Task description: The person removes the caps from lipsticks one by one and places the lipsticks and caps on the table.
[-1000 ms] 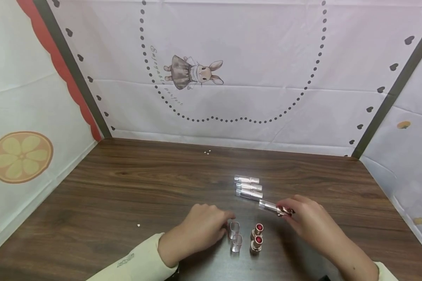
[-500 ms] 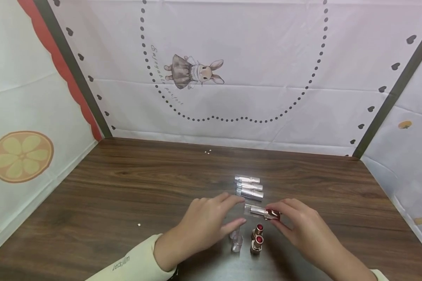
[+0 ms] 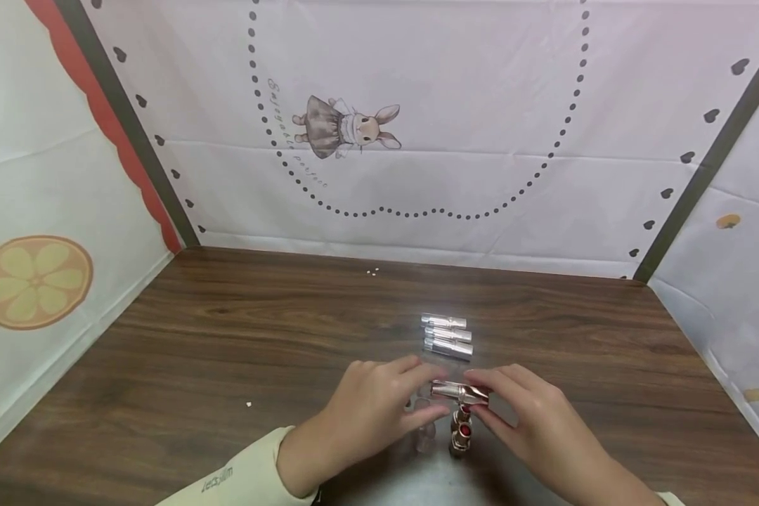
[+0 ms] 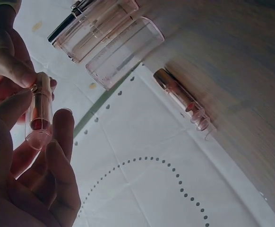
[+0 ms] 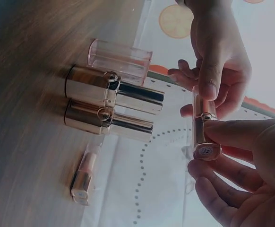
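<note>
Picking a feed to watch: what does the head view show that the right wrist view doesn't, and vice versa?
Head only: the rabbit print and three distinct lying lipsticks; from the wrist I make out just one.

Right wrist only: the round label on the end of the held lipstick.

Both: the left hand, the right hand, that lipstick and the two standing uncapped lipsticks.

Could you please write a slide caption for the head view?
A left hand and right hand hold one lipstick near two upright uncapped lipsticks and three lying lipsticks.
</note>
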Tool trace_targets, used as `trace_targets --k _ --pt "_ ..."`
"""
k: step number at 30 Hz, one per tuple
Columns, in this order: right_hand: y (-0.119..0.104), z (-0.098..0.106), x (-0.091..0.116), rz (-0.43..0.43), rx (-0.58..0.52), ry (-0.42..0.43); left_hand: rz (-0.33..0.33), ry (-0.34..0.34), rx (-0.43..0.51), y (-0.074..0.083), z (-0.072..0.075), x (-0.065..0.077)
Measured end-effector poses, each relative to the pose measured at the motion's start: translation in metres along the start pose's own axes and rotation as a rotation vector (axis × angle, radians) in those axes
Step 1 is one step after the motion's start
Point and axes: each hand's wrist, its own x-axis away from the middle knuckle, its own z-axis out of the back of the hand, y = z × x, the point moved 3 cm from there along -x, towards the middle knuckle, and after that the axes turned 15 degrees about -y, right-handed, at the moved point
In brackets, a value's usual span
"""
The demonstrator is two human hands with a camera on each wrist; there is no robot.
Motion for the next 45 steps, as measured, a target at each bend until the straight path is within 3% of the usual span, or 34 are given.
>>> trace_targets --k 12,22,29,45 --pt "-0.0059 0.0012 -0.0004 0.006 -0.022 -0.018 0.002 -0.008 0.003 0.0042 -0.0016 0.0011" --pt "-0.0016 -0.0019 0.0041 -0.022 0.064 -0.067 -0.013 0.0 0.003 0.0049 0.0007 0.0001" --pt "-0.001 -0.0023 0.0019 0.044 0.087 -0.015 -0.032 0.003 0.019 0.006 0.0036 -0.0006" --pt "0.0003 -0.0032 0.0014 0.043 0.098 0.008 -0.009 0.001 0.01 0.0045 0.0014 -0.0006"
